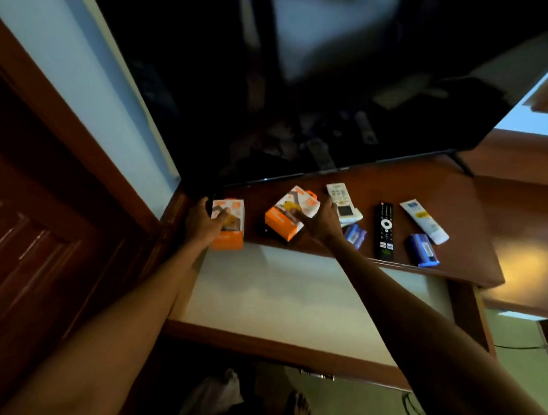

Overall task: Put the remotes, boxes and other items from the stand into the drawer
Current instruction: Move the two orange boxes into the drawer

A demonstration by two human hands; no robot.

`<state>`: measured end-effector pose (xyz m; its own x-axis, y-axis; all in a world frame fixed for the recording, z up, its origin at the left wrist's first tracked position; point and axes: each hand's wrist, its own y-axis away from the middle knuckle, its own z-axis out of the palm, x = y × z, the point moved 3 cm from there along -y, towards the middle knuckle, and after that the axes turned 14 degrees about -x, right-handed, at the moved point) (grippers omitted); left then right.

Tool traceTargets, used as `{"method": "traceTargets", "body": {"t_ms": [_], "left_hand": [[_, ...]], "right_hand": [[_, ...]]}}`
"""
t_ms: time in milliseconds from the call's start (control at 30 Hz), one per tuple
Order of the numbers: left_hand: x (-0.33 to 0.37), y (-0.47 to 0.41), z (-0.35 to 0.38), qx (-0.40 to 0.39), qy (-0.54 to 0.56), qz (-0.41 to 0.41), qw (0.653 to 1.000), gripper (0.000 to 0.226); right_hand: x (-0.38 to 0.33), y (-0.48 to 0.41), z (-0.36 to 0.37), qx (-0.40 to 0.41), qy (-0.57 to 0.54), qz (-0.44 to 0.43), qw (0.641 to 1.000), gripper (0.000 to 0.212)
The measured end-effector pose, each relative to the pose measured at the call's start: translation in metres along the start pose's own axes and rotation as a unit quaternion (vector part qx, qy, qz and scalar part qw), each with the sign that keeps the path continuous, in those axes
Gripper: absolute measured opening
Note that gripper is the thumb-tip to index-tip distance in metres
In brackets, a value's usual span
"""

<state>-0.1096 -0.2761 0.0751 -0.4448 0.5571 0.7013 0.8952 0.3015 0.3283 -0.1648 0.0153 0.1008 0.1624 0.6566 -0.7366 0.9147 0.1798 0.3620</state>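
My left hand (204, 222) grips an orange and white box (231, 226) at the stand's left front edge. My right hand (320, 221) holds a second orange and white box (286, 217), tilted above a dark object (267, 231). Further right on the wooden stand (470, 245) lie a white remote (341, 198), a black remote (385, 231), a white tube (424, 220) and two small blue packs (355, 236) (422, 249). Below the stand, the drawer (294, 298) is pulled out, showing a pale bare bottom.
A large dark TV screen (301, 99) stands at the back of the stand, its foot (462, 165) at the right. A dark wooden door (32, 230) is on the left. Cables (414, 411) and my bare foot (300, 407) are on the floor.
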Motion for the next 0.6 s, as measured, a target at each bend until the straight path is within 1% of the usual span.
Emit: {"method": "traceTargets", "body": {"t_ms": [67,133,167,233,300,367,467,600], "left_hand": [[-0.002,-0.017,0.002,-0.026,0.042,-0.02,0.999,0.079],[-0.009,-0.027,0.01,-0.057,0.064,-0.045,0.995,0.089],[-0.013,-0.03,0.014,-0.07,0.066,-0.053,0.994,0.091],[-0.018,-0.034,0.022,-0.078,0.08,-0.039,0.993,0.083],[-0.019,-0.032,0.026,-0.08,0.096,-0.024,0.992,0.079],[-0.018,-0.029,0.027,-0.085,0.118,-0.016,0.989,0.083],[-0.017,-0.025,0.027,-0.096,0.129,0.011,0.987,0.088],[-0.017,-0.02,0.026,-0.114,0.152,0.035,0.981,0.089]], "right_hand": [[-0.003,-0.017,0.004,0.015,-0.034,0.056,0.998,0.108],[-0.003,-0.03,0.011,0.01,-0.024,0.092,0.995,0.112],[-0.002,-0.033,0.014,0.004,-0.02,0.109,0.994,0.114],[0.001,-0.036,0.02,-0.013,-0.015,0.122,0.992,0.119],[0.001,-0.036,0.025,-0.021,-0.018,0.116,0.993,0.12],[-0.002,-0.034,0.028,-0.014,-0.037,0.099,0.994,0.119],[-0.008,-0.032,0.032,0.002,-0.038,0.06,0.997,0.126],[-0.015,-0.026,0.039,0.015,-0.061,0.023,0.998,0.125]]}}
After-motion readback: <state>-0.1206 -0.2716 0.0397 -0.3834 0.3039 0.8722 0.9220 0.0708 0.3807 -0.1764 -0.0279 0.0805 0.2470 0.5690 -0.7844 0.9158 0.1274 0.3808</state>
